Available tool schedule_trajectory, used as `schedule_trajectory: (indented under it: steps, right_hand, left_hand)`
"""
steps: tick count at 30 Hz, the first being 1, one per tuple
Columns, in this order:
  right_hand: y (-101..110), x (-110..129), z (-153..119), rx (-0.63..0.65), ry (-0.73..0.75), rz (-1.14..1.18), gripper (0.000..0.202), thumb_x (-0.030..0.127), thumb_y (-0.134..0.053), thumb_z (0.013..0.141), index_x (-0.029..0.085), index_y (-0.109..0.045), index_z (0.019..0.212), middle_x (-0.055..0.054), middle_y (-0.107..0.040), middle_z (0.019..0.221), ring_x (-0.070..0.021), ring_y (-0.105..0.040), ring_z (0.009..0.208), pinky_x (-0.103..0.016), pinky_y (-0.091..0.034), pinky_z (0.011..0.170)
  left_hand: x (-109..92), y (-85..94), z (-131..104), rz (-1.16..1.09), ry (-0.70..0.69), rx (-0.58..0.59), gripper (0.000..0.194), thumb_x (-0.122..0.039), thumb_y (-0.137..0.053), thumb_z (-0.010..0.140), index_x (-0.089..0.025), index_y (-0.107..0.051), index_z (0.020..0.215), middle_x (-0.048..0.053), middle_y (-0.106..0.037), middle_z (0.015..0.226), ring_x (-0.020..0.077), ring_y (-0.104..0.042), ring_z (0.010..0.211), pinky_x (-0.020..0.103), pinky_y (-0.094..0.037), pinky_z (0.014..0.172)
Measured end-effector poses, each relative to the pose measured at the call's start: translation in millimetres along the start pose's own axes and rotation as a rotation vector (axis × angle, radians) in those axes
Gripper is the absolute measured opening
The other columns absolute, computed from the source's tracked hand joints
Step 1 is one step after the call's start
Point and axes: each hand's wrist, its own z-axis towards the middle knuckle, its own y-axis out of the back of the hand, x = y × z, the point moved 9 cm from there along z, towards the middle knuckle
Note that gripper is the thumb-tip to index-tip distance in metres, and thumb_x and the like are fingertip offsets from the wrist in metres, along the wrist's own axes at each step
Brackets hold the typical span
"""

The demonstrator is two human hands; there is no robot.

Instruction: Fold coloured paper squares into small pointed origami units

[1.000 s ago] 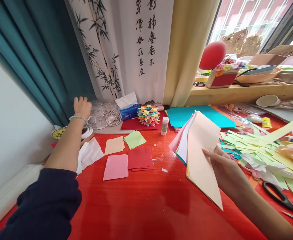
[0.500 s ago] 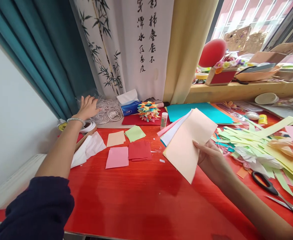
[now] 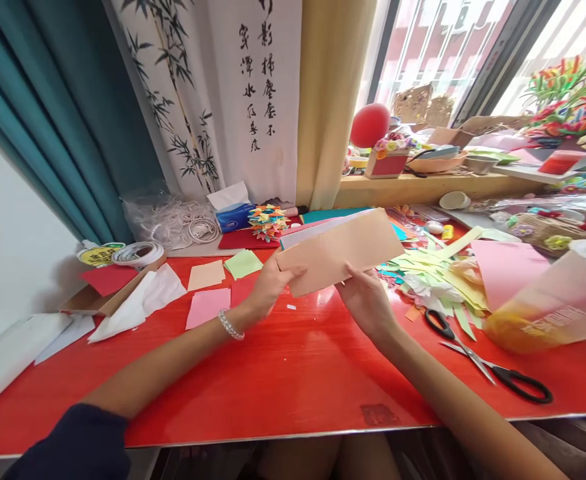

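Both of my hands hold a stack of coloured paper (image 3: 343,252) above the red table (image 3: 253,387). A peach sheet faces me, with pink and white sheets showing behind its upper edge. My left hand (image 3: 273,283) grips the left end, thumb in front and fingers partly hidden behind. With its thumb on the front, my right hand (image 3: 367,297) pinches the lower edge. Below and left of the stack lie small paper squares: peach (image 3: 206,275), green (image 3: 243,264), pink (image 3: 207,307) and red (image 3: 245,293), the red partly covered by my left hand.
Scissors (image 3: 477,360) lie open at the right, near paper strips (image 3: 423,273) and a tilted plastic cup (image 3: 547,313). A folded-paper ball (image 3: 269,223) and tissue pack (image 3: 235,217) stand at the back. A cardboard box (image 3: 107,303) sits left.
My left hand has come from the plastic bag at the back left to the paper stack and grips it. The stack has turned closer to level, and the view has swung right.
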Motion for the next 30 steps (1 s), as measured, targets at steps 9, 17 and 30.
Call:
schedule_trajectory:
  steps: [9,17,30]
  right_hand:
    - [66.5,37.3,-57.8,-0.085,-0.08,-0.334,0.042,0.028,-0.077,0.069,0.027,-0.064,0.109,-0.003,-0.071,0.104,-0.0269,-0.063,0.107,-0.041,-0.05,0.092]
    - [115.3,39.8,-105.0,-0.25,-0.08,-0.598,0.059,0.03,-0.082,0.064,0.028,-0.057,0.117,-0.004,-0.069,0.109,-0.0274,-0.064,0.101,-0.038,-0.054,0.082]
    - [95.2,57.8,-112.8,-0.165,0.136,-0.731,0.06,0.031,-0.07,0.078,0.036,-0.042,0.13,-0.002,-0.054,0.127,-0.0216,-0.049,0.122,-0.036,-0.039,0.103]
  left_hand:
    - [19.4,10.9,-59.9,0.144,0.152,-0.016,0.045,-0.037,-0.068,0.077,-0.022,-0.053,0.117,0.005,-0.066,0.115,0.0242,-0.062,0.103,0.037,-0.052,0.086]
    - [36.8,-4.2,-77.0,0.313,0.151,0.095,0.038,-0.042,-0.061,0.082,-0.022,-0.052,0.113,0.007,-0.063,0.117,0.0262,-0.058,0.109,0.042,-0.047,0.092]
    - [38.9,-4.4,-80.0,0.266,0.172,0.139,0.029,-0.038,-0.059,0.084,-0.024,-0.043,0.103,0.003,-0.055,0.107,0.0184,-0.054,0.102,0.031,-0.047,0.087]
